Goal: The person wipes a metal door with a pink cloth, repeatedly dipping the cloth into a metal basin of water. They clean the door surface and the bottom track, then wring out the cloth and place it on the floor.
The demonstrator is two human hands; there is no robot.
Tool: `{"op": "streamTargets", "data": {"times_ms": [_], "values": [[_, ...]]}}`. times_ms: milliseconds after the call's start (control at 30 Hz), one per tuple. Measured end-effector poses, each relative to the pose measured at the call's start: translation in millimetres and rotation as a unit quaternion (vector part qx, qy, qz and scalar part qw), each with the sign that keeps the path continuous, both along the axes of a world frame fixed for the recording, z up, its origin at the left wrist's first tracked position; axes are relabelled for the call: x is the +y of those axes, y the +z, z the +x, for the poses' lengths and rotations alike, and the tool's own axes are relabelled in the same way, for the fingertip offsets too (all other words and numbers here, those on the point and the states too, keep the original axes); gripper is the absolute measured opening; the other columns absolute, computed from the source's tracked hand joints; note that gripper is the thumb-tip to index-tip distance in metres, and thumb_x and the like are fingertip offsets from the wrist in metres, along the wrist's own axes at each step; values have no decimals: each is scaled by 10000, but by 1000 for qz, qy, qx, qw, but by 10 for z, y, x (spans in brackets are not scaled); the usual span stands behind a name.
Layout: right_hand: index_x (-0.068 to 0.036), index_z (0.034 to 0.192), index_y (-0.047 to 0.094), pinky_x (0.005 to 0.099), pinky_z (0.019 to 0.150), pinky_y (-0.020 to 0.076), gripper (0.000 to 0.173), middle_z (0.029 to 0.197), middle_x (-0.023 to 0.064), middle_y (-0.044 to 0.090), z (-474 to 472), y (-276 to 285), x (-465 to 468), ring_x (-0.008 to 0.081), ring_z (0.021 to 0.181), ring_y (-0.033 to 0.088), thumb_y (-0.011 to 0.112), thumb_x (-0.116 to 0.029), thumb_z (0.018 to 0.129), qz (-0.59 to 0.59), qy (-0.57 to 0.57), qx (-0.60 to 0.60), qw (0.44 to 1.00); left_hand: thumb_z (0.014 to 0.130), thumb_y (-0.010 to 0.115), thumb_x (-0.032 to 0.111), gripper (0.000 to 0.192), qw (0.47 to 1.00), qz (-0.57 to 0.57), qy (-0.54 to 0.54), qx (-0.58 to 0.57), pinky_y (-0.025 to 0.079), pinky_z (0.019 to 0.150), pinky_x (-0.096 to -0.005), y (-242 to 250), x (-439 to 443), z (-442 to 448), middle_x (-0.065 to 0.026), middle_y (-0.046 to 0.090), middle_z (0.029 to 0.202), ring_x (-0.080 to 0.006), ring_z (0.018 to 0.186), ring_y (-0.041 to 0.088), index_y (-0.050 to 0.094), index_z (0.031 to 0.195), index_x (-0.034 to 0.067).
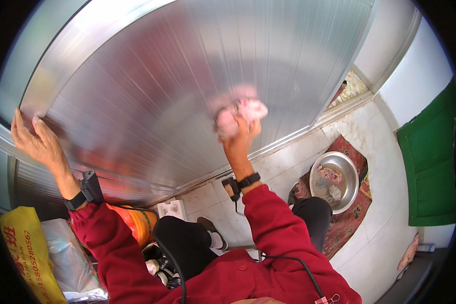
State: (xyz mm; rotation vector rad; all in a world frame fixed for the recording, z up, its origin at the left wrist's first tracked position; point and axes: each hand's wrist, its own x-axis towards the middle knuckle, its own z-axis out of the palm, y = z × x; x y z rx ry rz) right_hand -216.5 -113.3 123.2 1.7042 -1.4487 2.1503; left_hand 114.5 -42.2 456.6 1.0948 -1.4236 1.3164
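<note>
A ribbed, shiny metal-framed door panel fills the upper middle of the head view. My right hand grips a crumpled pink cloth against its lower right part; the cloth is slightly blurred. At the far left, my left hand rests with fingers apart on the panel's frame edge and holds nothing. A metal basin of cloudy water stands on the floor to the right, with a multicoloured cloth and a grey-white scrubber or cloth in it.
Beneath the basin lies a red patterned mat on white floor tiles. A green curtain or cover hangs at right. An orange bucket, a white foam block, shoes, a yellow bag and a clear plastic bag are at lower left.
</note>
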Motion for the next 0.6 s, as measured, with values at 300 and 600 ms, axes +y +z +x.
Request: {"op": "streamTargets", "data": {"times_ms": [300,600], "values": [[-135,1345,542,462,1117,324,717,1424,264,371,-85,-180,420,440,1325,390,699,0,659,152,71,-96,981,945,576,169,562,965,122,-36,230,226,1173,-501,-1821,531,-426,-244,338,1527,-394,1433,300,424,1464,16],[-204,1154,721,516,938,429,527,1246,162,504,316,1004,106,429,1119,484,670,-20,663,-101,34,166,980,919,580,176,612,469,175,-235,833,325,1084,-462,-3705,936,-2,-116,426,1370,-288,1308,396,324,1466,81]]}}
